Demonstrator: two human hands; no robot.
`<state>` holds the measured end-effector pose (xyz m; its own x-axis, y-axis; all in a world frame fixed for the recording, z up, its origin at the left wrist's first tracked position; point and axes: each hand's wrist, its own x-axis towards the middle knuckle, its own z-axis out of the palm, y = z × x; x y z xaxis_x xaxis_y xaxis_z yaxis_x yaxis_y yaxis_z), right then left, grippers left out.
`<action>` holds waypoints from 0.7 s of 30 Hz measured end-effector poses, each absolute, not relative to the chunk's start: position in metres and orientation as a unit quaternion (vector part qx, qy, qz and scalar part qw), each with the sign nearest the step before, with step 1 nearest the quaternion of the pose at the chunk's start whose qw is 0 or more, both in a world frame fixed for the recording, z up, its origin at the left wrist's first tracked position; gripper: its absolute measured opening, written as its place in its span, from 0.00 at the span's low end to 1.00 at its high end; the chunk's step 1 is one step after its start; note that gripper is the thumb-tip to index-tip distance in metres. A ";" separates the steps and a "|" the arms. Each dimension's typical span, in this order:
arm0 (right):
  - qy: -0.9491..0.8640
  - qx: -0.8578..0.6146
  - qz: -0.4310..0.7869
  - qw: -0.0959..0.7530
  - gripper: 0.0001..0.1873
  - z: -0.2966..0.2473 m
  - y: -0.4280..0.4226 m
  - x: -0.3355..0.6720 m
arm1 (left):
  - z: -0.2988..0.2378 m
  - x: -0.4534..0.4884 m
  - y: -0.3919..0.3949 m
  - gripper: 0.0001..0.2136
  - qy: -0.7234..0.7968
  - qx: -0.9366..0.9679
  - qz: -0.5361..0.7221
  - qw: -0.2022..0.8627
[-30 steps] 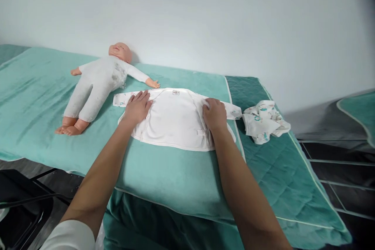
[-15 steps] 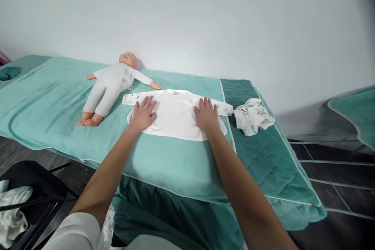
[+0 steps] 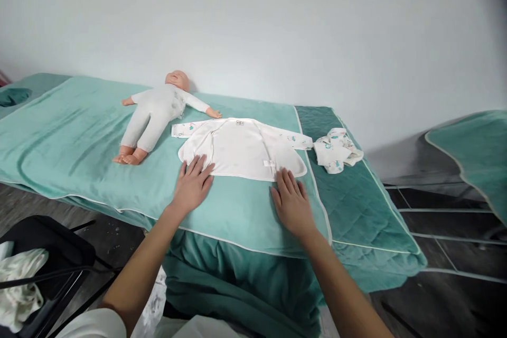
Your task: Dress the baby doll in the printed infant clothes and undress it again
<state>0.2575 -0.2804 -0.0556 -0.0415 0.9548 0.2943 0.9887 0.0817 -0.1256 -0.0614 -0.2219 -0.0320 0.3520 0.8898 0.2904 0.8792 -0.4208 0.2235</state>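
Note:
A white baby shirt (image 3: 241, 148) with small patterned sleeves lies spread open and flat on the green bed cover (image 3: 237, 206). My left hand (image 3: 192, 184) rests palm down with fingers spread, its fingertips on the shirt's lower left edge. At the lower right edge lies my right hand (image 3: 292, 202), also flat, its fingertips touching or just beside the hem. A small label shows on the fabric above it. Beyond the left sleeve, a baby doll (image 3: 158, 113) in a white cloth body lies on its back, one hand close to the shirt.
A crumpled patterned baby garment (image 3: 336, 150) sits right of the shirt on the darker quilted cover (image 3: 364, 211). A black chair (image 3: 59, 243) holding cloth (image 3: 24, 285) stands at lower left. The wall (image 3: 253, 42) runs behind the bed; metal rails (image 3: 451, 211) are at right.
Both hands have slid down the shirt towards me, from its middle to its lower edge. The label near the lower right is now uncovered. The view has shifted slightly.

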 end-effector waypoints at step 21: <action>-0.664 -0.598 0.280 0.351 0.41 0.027 0.121 -0.001 | 0.037 -0.284 -0.052 0.30 0.652 0.500 0.399 0.406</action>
<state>-0.0006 0.1207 0.0267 -0.0398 0.9906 0.1310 0.5977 0.1287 -0.7913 -0.2839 -0.0521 0.0367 -0.1693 0.9768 -0.1308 0.3286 0.1811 0.9269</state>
